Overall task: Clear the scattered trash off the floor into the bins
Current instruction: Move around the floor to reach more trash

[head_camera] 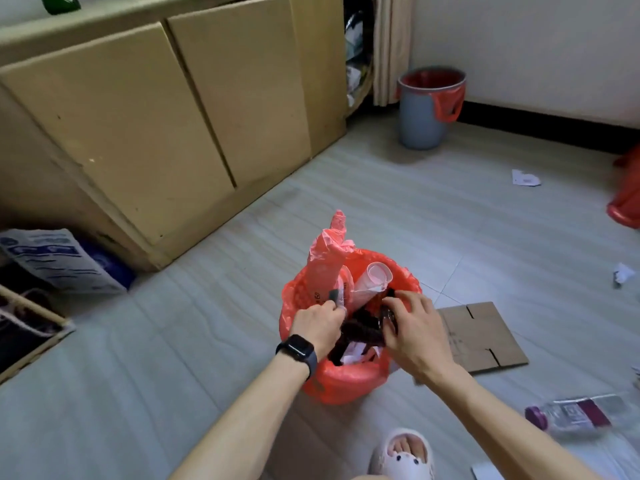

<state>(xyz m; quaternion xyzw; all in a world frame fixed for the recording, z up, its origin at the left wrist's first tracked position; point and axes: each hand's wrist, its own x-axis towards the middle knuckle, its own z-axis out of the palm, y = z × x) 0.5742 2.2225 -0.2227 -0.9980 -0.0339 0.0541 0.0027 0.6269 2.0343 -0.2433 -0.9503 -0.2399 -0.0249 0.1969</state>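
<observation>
Left hand (pixel 317 323) pinches a wrapper (pixel 342 293); right hand (pixel 412 329) grips dark trash (pixel 360 331); best pressed down inside the bin (pixel 346 386), away from its rim.

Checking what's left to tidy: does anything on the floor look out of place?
Flattened cardboard lies beside the red bin, a plastic bottle on its side at lower right, crumpled paper and a paper scrap farther right. Left hand and right hand grip dark trash in the bin.

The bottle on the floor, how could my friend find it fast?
Start at the nearest red bin. Look right, past the flat cardboard, near the bottom right corner. The bottle lies on its side: the only clear thing, with a purple cap and dark red label.
</observation>
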